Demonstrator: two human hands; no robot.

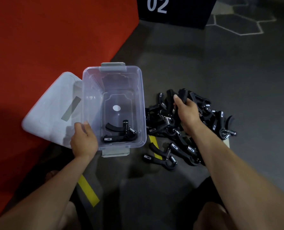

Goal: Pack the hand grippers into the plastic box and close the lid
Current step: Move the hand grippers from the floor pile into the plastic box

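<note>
Two hands work around the plastic box (143, 103), which sits open on the dark floor (237, 67). Nearest its left corner, the left hand (83, 141) grips the rim, fingers curled over the wall, steadying it. Inside the box, toward its near end, lies one hand gripper (121, 132); the rest of the bottom shows bare through the clear plastic. Right of the box, the right hand (187, 112) is closed around a black grip in the pile of hand grippers (187, 128), which lies loose on the floor just beside the box's right wall. Left of the box, the lid (50, 112) leans on the red mat (46, 39), its edge tucked behind the box's left wall. The likely trouble, I judge, is tangling: handles and springs interlock (the heap looks knotted), so lifting one could drag others along or scatter them. Careless stacking could also stop the lid seating.
</note>
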